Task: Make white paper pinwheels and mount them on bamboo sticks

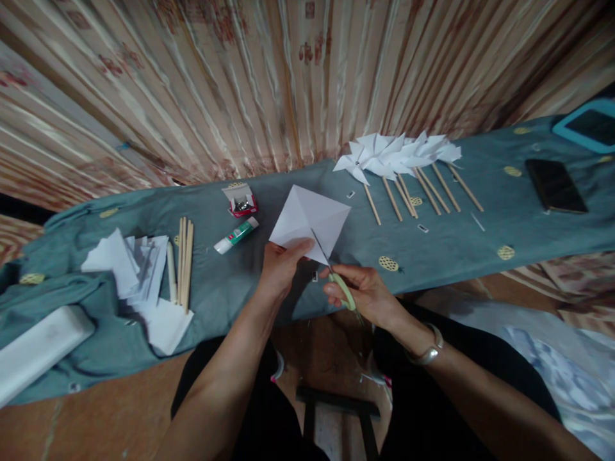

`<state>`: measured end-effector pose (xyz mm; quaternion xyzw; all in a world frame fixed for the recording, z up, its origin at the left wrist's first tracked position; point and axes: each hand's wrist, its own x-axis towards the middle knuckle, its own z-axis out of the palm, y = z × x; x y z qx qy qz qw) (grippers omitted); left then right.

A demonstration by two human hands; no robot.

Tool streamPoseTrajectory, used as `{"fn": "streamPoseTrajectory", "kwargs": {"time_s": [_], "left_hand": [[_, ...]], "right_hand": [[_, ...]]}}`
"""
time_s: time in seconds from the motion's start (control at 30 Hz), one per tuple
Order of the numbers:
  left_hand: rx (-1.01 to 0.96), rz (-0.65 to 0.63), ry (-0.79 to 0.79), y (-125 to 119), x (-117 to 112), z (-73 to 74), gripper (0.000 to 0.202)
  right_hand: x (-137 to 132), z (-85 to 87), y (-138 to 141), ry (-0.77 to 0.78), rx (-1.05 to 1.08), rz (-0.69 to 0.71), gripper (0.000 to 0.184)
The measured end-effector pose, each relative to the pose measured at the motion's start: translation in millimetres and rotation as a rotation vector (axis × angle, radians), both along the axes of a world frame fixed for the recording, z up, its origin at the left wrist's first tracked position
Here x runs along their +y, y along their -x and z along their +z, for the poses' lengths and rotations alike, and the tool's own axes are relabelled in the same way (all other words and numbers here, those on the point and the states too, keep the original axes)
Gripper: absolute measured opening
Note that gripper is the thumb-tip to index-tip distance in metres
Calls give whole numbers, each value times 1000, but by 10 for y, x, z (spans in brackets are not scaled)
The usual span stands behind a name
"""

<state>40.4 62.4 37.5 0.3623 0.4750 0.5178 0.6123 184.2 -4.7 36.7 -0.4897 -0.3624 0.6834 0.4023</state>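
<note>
My left hand (pixel 283 259) pinches a white paper square (pixel 310 214) by its near left edge, thumb on top. Crease lines run across the sheet to its middle. In my right hand (pixel 362 291) is a pair of scissors (pixel 343 291) with light green handles, fingers closed round them. The blades lie at the corner of the paper nearest my right hand and point toward its centre. Just left of the paper are a glue stick (pixel 236 235) and a small red open box (pixel 243 203) holding shiny metal bits.
Several white paper pinwheels (pixel 384 155) on wooden sticks lie at the back right. Loose sticks (pixel 185 262) and cut paper (pixel 137 269) lie left. A phone (pixel 556 184) and blue-framed device (pixel 589 125) rest far right; a white case (pixel 43 349) is at far left. Curtains (pixel 288 83) hang behind.
</note>
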Motion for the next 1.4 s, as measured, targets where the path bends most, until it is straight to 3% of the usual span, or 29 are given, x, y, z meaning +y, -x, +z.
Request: {"fn": "streamPoseTrajectory", "kwargs": {"time_s": [0.47, 0.63, 0.93, 1.2, 1.4], "left_hand": [[-55, 106, 25, 129, 113, 83, 27], [-86, 116, 0, 132, 126, 70, 28], [68, 7, -50, 33, 55, 67, 28], [227, -277, -115, 97, 27, -85, 19], [279, -278, -108, 127, 43, -38, 14]], "right_hand": [[-42, -42, -68, -44, -83, 158, 43], [29, -29, -124, -99, -95, 70, 43], [367, 102, -434, -218, -170, -392, 46], [453, 209, -487, -242, -207, -321, 48], [448, 178, -509, -229, -198, -240, 47]]}}
